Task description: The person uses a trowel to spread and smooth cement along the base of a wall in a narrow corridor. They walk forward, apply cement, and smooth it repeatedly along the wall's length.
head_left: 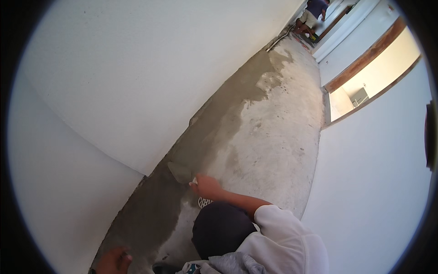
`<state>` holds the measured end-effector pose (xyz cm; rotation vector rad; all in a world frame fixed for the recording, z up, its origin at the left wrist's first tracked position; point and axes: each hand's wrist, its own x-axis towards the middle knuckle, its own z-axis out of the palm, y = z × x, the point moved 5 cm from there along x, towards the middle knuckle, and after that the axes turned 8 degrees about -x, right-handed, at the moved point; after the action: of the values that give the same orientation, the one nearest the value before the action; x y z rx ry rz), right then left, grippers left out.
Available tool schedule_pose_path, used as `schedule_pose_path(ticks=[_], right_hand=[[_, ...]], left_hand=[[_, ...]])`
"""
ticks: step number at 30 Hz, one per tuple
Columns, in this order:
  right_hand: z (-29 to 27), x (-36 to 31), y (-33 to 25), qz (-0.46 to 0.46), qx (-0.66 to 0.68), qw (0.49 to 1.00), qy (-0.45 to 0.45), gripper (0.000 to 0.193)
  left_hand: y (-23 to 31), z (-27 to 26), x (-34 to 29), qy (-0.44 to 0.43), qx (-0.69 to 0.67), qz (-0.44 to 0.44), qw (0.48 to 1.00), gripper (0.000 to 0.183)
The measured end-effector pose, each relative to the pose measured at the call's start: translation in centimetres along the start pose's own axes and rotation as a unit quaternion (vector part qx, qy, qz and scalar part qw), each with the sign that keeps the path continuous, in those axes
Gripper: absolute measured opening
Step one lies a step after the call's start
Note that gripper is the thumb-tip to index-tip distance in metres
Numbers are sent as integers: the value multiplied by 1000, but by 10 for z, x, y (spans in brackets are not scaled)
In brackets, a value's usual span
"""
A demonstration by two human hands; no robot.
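My right hand (209, 187) is closed around the pale handle of a trowel (179, 172). The trowel's flat grey blade rests on or just over a strip of dark wet mortar (205, 137) that runs along the foot of the left wall. At the lower left edge my left hand (114, 261) hovers over or beside the wet strip, thumb and fingers apart and nothing visible in them. A dark band shows at that wrist. My bent knee (222, 228) in dark cloth hides part of the floor, with a white perforated shoe (205, 202) peeking out beyond it.
A white wall (137, 82) borders the wet strip on the left. Dry, pale concrete floor (278, 150) spreads to the right, up to another white wall (365, 182) and a wood-framed opening (360, 82). Far down the corridor another person (312, 18) bends near a pipe (279, 39) on the floor.
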<state>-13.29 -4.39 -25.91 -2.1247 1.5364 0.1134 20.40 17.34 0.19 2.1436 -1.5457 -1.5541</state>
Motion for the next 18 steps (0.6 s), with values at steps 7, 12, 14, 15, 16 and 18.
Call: schedule_pose_path(ticks=[7,12,14,15,16,18], right_hand=[[42,-8,-27,3,26,996,-86,48],[42,-15,-50,-89,-8,983,-158,50],[34,-13,-44,-106,8,986,-127,50],[28,-12,-39,-132,-19,986,-105,50],[19,-10,-35,-147,-31,988,-21,49],[9,-1,-21,-143,-34,989,3,49]], left_hand=[[-11,-1,12,-26,5,8,1000,45],[-4,-2,7,73,78,129,986,29],[-13,0,2,56,24,70,996,32],[-17,1,-1,61,9,40,997,33],[-17,1,-6,60,-12,53,997,32],[-15,3,-12,82,4,83,993,29]])
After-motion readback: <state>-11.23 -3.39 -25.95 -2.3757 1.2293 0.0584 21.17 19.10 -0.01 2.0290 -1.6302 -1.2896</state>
